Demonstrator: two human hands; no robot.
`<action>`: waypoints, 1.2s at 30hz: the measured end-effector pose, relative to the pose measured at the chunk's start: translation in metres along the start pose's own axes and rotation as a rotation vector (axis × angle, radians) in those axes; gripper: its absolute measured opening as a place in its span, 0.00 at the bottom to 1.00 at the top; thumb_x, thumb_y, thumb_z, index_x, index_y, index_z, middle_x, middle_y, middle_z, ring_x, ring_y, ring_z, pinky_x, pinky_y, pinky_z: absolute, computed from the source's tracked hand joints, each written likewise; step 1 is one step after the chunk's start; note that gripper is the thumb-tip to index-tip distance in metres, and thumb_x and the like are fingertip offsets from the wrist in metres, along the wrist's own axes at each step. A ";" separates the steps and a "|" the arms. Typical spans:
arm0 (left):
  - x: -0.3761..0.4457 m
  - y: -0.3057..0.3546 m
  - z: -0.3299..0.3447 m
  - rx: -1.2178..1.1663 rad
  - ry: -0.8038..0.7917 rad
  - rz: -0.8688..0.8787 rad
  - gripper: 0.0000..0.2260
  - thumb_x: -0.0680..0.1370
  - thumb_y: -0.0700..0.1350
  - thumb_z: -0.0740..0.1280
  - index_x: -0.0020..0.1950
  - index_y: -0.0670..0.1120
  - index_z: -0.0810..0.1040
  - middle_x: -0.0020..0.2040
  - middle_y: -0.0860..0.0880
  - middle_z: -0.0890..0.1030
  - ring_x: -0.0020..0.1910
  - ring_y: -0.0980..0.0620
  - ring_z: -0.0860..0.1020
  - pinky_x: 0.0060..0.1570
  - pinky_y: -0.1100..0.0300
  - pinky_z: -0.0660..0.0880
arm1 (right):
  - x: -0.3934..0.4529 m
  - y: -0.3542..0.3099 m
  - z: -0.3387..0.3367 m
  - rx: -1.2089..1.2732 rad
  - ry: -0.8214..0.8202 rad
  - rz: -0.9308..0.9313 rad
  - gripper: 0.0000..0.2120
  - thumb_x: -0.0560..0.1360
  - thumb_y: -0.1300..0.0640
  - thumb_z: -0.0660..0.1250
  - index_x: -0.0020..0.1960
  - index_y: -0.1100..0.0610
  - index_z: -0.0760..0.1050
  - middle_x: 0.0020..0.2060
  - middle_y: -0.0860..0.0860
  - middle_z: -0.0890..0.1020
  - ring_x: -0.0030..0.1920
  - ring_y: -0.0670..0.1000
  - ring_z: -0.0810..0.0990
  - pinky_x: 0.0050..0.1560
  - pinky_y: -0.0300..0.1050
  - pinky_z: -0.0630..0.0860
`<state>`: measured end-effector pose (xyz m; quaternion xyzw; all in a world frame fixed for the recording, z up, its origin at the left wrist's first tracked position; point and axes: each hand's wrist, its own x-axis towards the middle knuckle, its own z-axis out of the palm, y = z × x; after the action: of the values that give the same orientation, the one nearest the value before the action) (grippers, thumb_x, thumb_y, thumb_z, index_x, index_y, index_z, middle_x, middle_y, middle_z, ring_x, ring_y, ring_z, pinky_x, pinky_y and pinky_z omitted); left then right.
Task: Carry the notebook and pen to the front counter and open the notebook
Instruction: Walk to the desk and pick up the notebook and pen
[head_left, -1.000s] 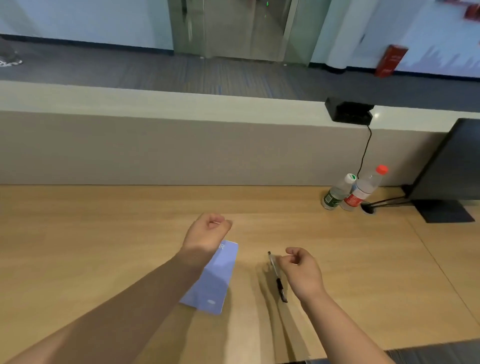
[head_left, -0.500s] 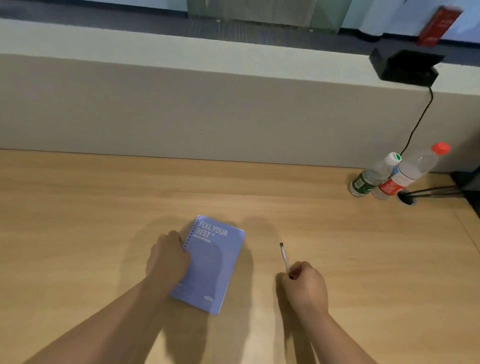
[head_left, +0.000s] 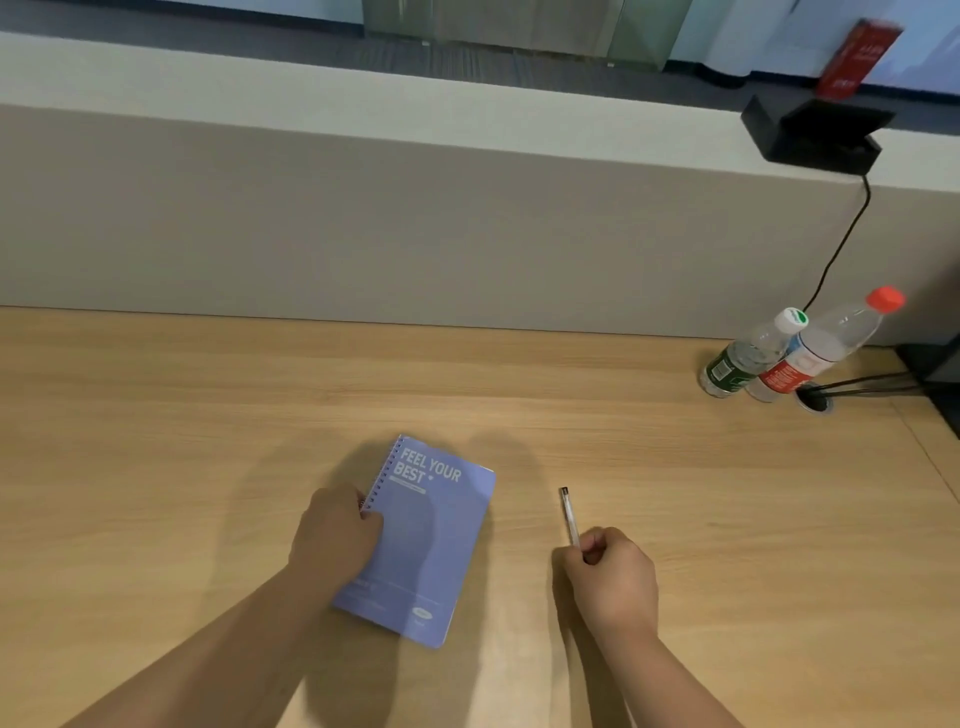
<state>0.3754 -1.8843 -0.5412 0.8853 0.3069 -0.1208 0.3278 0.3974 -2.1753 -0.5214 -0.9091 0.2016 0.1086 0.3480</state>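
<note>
A purple spiral notebook (head_left: 434, 540) with "FEEL YOUR BEST" on its cover lies closed and flat on the wooden counter (head_left: 208, 415). My left hand (head_left: 335, 538) grips its spiral edge on the left side, fingers curled under or against the binding. A clear pen (head_left: 569, 517) with a dark tip points away from me; its near end sits inside my right hand (head_left: 610, 577), which is closed around it, a short way right of the notebook.
Two plastic water bottles (head_left: 789, 353) stand at the far right by a cable hole (head_left: 814, 402). A beige partition wall (head_left: 415, 218) rises behind the counter, with a black box (head_left: 813, 132) and its cable on the ledge.
One second ago the notebook was held tilted up under my left hand; it now lies flat, cover up. The pen stays in my right hand. My view has tilted down.
</note>
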 end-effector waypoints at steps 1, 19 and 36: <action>-0.001 0.003 -0.003 -0.036 -0.016 0.007 0.07 0.78 0.39 0.66 0.42 0.37 0.76 0.38 0.39 0.79 0.33 0.46 0.73 0.33 0.54 0.66 | -0.001 -0.003 0.000 0.026 -0.006 -0.001 0.02 0.69 0.57 0.70 0.38 0.52 0.78 0.34 0.47 0.83 0.37 0.49 0.81 0.35 0.45 0.73; -0.112 0.128 -0.201 -0.787 0.089 0.294 0.03 0.86 0.43 0.63 0.54 0.47 0.75 0.43 0.44 0.87 0.34 0.49 0.85 0.33 0.55 0.76 | -0.062 -0.192 -0.125 0.678 0.004 -0.290 0.04 0.69 0.59 0.68 0.41 0.54 0.81 0.27 0.44 0.78 0.28 0.48 0.73 0.34 0.43 0.70; -0.276 0.151 -0.430 -1.157 0.367 0.590 0.12 0.85 0.39 0.62 0.62 0.48 0.82 0.54 0.50 0.90 0.48 0.53 0.89 0.41 0.60 0.85 | -0.242 -0.369 -0.292 1.111 -0.146 -0.851 0.07 0.77 0.57 0.68 0.42 0.57 0.79 0.29 0.51 0.75 0.29 0.48 0.71 0.28 0.35 0.69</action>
<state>0.2587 -1.8209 -0.0249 0.6200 0.1183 0.3100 0.7110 0.3605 -2.0525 -0.0075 -0.5869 -0.1700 -0.0953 0.7859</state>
